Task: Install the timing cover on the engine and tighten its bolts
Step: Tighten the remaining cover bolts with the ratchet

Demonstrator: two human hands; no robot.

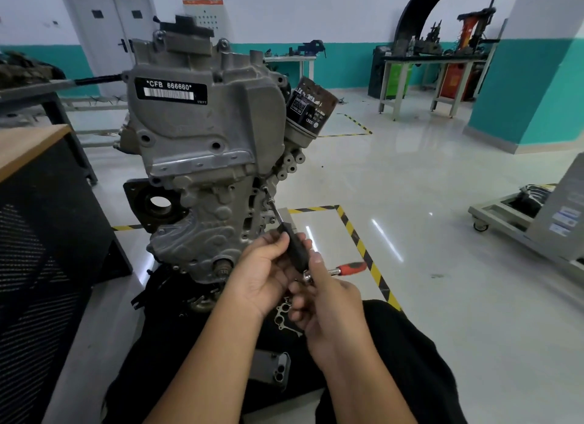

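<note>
Looking at the timing cover (202,132), it's already sitting on the front of the engine (221,208), which stands upright on the floor right in front of your knees, so you're into the bolt-tightening part now. Your bit is on a bolt (266,189) on the cover's right edge, about halfway down, just under the oil filter (311,107). Your left hand (262,275) has its fingers curled around the black extension (295,246), and your right hand (328,300) is wrapped around the ratchet (344,269) by its head, red handle sticking out to the right. I'd say keep that extension dead in line with the bolt so the bit doesn't cam out, steady it with the left, and snug it gently. Phone (271,371) on your lap looks like it could slide off, fyi.
</note>
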